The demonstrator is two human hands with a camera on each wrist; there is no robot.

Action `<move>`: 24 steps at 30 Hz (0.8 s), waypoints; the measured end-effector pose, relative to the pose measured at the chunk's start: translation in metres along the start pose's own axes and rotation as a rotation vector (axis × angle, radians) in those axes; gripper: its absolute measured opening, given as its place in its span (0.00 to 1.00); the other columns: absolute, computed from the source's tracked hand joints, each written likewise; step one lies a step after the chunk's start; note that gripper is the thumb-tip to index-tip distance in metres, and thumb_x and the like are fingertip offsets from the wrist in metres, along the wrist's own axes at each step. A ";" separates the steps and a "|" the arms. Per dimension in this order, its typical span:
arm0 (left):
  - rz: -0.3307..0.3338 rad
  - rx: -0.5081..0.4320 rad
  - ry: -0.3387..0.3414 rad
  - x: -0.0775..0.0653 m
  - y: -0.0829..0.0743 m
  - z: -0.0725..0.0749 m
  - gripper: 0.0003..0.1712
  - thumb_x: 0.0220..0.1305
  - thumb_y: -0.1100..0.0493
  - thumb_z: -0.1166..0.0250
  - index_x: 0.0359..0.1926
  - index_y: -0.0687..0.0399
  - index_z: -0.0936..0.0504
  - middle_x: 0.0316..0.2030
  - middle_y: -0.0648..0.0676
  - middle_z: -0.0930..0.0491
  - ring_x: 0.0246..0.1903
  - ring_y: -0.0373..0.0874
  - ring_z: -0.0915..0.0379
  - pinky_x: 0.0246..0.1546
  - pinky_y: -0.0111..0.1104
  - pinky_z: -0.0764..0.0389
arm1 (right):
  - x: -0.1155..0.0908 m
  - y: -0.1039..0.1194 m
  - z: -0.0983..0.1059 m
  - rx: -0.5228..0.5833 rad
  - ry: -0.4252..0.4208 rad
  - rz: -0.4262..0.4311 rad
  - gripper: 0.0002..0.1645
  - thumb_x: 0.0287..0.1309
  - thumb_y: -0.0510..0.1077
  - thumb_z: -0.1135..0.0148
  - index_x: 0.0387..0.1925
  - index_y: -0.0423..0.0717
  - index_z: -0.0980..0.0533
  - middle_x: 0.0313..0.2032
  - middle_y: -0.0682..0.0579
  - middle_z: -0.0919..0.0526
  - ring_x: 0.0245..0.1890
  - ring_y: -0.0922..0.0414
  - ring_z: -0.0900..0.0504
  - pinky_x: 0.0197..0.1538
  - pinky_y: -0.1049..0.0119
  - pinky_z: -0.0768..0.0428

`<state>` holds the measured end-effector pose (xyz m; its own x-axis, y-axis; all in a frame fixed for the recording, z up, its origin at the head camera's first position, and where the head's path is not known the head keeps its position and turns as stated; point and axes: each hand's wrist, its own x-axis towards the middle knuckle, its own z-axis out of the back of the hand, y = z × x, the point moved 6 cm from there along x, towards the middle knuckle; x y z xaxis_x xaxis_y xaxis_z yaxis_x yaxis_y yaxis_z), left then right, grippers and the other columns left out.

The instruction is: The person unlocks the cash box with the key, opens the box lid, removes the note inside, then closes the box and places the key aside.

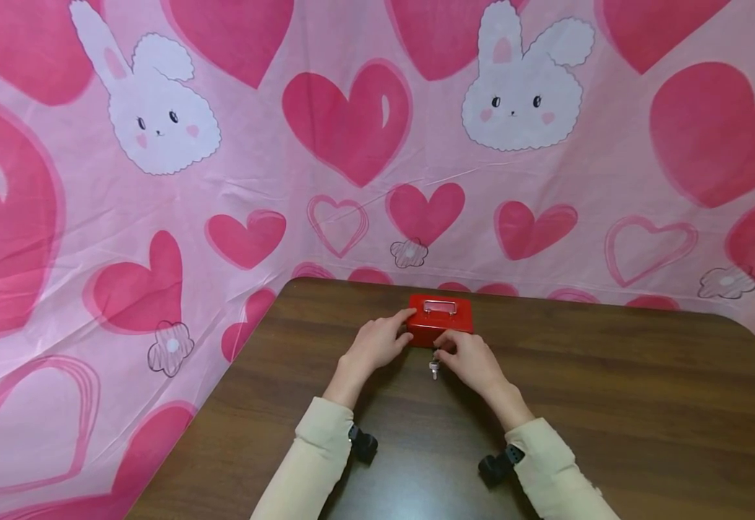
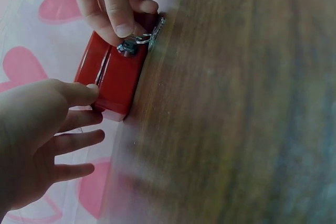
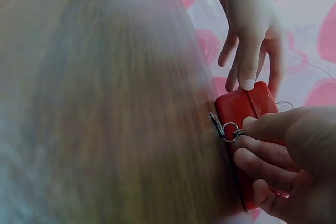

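Observation:
A small red metal cash box with a silver carry handle on its lid sits toward the table's far edge, lid down. My right hand is at its front, thumb and index finger pinching a key at the round lock. From that key a split ring carries a second key, which dangles in front of the box. My left hand touches the box's left end with its thumb and index finger, the other fingers spread and fairly straight.
The box stands on a dark brown wooden table. Close behind and to the left hangs a pink cloth printed with hearts and rabbits. Each wrist wears a black camera, such as the left wrist camera.

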<state>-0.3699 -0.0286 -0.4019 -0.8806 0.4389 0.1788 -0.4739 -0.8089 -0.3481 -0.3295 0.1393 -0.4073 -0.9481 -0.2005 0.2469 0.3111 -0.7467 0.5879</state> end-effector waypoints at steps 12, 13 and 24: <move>0.008 -0.022 0.016 0.000 -0.001 0.000 0.33 0.69 0.48 0.39 0.73 0.41 0.34 0.61 0.53 0.21 0.55 0.50 0.19 0.59 0.45 0.22 | 0.001 -0.012 -0.004 0.172 0.000 -0.102 0.08 0.56 0.38 0.30 0.39 0.39 0.15 0.32 0.46 0.12 0.21 0.59 0.21 0.30 0.69 0.18; 0.008 -0.021 0.017 0.001 -0.002 0.000 0.33 0.69 0.48 0.39 0.73 0.42 0.34 0.61 0.53 0.21 0.55 0.50 0.19 0.59 0.45 0.22 | 0.001 -0.013 -0.004 0.179 -0.001 -0.107 0.08 0.56 0.38 0.30 0.39 0.39 0.16 0.32 0.46 0.12 0.21 0.59 0.20 0.29 0.69 0.18; 0.008 -0.024 0.014 0.000 -0.002 0.001 0.34 0.69 0.49 0.38 0.73 0.42 0.35 0.61 0.53 0.21 0.54 0.51 0.19 0.59 0.45 0.22 | -0.002 -0.016 -0.003 0.217 0.006 -0.138 0.07 0.57 0.37 0.31 0.38 0.37 0.16 0.30 0.46 0.13 0.21 0.58 0.20 0.26 0.68 0.21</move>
<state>-0.3691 -0.0269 -0.4006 -0.8839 0.4384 0.1629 -0.4666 -0.8027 -0.3715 -0.3332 0.1498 -0.4200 -0.9827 -0.1109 0.1486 0.1853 -0.6135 0.7677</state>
